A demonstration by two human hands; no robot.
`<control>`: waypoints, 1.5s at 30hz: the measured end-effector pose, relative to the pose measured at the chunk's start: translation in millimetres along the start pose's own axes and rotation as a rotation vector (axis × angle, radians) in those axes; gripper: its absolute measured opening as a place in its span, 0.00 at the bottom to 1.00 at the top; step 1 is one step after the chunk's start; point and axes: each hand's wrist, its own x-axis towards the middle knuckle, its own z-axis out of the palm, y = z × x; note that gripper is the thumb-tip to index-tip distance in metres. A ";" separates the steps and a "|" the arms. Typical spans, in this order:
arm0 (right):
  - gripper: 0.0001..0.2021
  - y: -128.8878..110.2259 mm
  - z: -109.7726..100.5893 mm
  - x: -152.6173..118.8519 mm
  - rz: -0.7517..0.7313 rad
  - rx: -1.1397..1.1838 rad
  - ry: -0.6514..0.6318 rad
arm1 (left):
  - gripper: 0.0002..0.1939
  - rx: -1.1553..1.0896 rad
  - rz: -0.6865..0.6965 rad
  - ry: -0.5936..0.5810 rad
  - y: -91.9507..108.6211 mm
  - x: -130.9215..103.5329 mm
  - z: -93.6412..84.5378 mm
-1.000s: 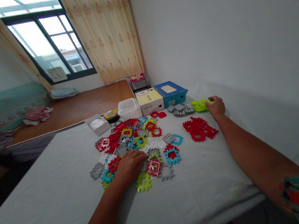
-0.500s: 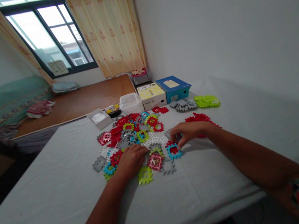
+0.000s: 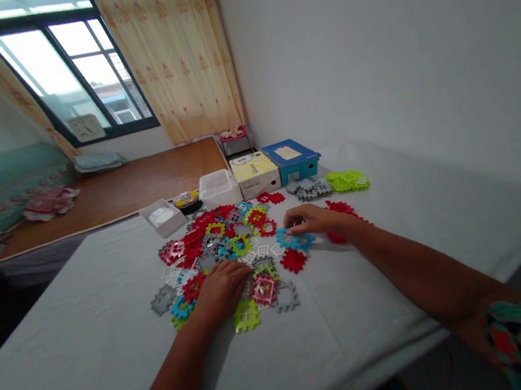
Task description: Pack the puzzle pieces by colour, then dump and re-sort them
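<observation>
My right hand pinches a blue square interlocking tile with toothed edges and a hole in its middle. Another blue piece shows just under the hand; whether the fingers also touch it I cannot tell. A red toothed tile lies on the cloth just nearer to me. My left hand rests palm down on the near side of the mixed pile, fingers stretched out. Around it lie a pink-red tile, a lime tile and a grey frame tile.
Beyond the pile stand a white open box, a round black-and-yellow tin, a clear plastic tub, a yellow-white box and a blue box. Sorted grey, lime and red tiles lie at the right.
My right hand has lifted the blue tile off the red one and moved it away from me, uncovering the red tile. My left hand stays on the pile. The view has shifted slightly.
</observation>
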 end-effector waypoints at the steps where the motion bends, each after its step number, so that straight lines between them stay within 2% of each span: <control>1: 0.15 6.3 -7.3 -0.8 0.038 0.043 0.080 | 0.14 0.001 0.002 0.004 -0.5 0.0 0.5; 4: 0.17 32.7 -36.0 -16.7 0.192 0.170 0.339 | 0.15 0.022 0.000 0.001 -2.8 0.0 2.3; 7: 0.17 68.8 -71.1 -59.7 0.384 0.190 0.587 | 0.15 0.028 0.007 0.018 -5.8 -0.6 4.5; 11: 0.12 114.2 -108.9 -138.9 0.626 -0.100 0.865 | 0.15 0.013 0.024 0.021 -9.1 -1.1 6.5; 14: 0.09 133.7 -118.6 -181.2 0.735 -0.276 0.924 | 0.15 0.012 0.019 0.007 -10.4 -0.3 7.2; 17: 0.10 143.5 -116.6 -194.9 0.853 -0.431 0.889 | 0.15 0.007 0.007 0.007 -10.6 1.1 7.3; 19: 0.12 147.5 -114.6 -192.0 0.941 -0.541 0.866 | 0.15 0.005 0.000 0.001 -10.1 1.9 6.9; 21: 0.14 149.6 -114.2 -183.7 0.951 -0.601 0.879 | 0.15 0.008 -0.003 -0.009 -9.1 2.2 6.2; 24: 0.15 147.7 -114.7 -164.3 0.835 -0.666 0.873 | 0.15 0.005 0.002 0.003 -7.7 2.0 4.9; 30: 0.23 128.8 -106.6 -115.2 0.626 -0.930 0.699 | 0.15 0.003 -0.001 0.021 -6.5 1.3 3.9; 32: 0.24 123.4 -103.1 -103.8 0.538 -1.025 0.604 | 0.15 0.000 0.004 0.015 -6.6 0.7 3.6; 35: 0.16 120.4 -100.6 -95.9 0.354 -1.097 0.385 | 0.15 -0.015 0.018 0.018 -7.0 -0.5 3.5; 37: 0.13 121.4 -99.5 -94.8 0.287 -1.081 0.253 | 0.15 -0.013 0.022 0.017 -7.8 -1.0 3.9; 39: 0.12 123.4 -97.3 -93.7 0.288 -1.036 0.161 | 0.15 -0.002 0.022 0.013 -9.0 -1.1 5.0; 41: 0.13 125.0 -93.4 -91.0 0.320 -0.992 0.132 | 0.15 0.010 0.019 0.007 -10.6 -1.0 6.7; 45: 0.16 125.1 -82.1 -82.9 0.375 -0.919 0.205 | 0.15 0.015 0.022 0.007 -14.0 -1.0 10.5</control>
